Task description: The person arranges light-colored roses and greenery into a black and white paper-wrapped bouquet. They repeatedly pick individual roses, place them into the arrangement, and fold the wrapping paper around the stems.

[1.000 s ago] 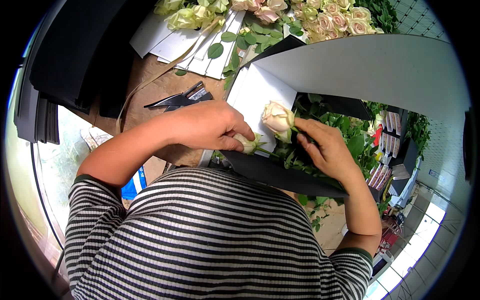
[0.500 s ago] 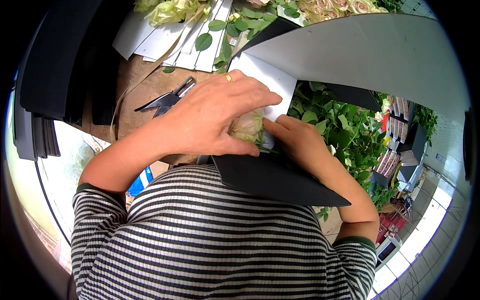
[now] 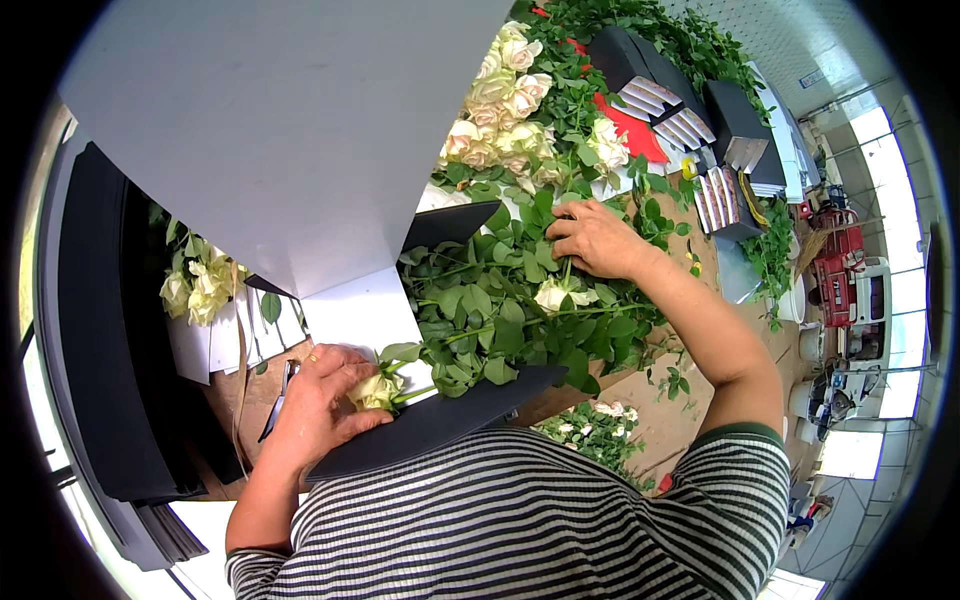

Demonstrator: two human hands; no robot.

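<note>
My left hand (image 3: 332, 398) is closed around the head of a pale cream rose (image 3: 382, 391), thumb on the near side and fingers on the far side. That rose lies on a white sheet (image 3: 368, 312), its stem pointing right, between a tall grey-white upright panel (image 3: 300, 130) and a black board (image 3: 430, 432) against my striped shirt. My right hand (image 3: 600, 240) reaches into a pile of leafy rose stems (image 3: 490, 320). Its fingers are bent together over leaves and a stem, and what they grip is hidden. Just below them shows another cream rose (image 3: 560, 296).
Cream and pink roses (image 3: 510, 95) lie massed at the back. Black boards (image 3: 110, 330) stand at the left beside yellowish roses (image 3: 205, 285) and white sheets. Black boxes with patterned edges (image 3: 680, 110) sit at the far right. Dark-handled pliers (image 3: 282, 398) lie partly behind my left hand.
My view has swung to the right. My right hand has left the rose by my left hand and moved out to the leafy pile. My left hand still holds its rose.
</note>
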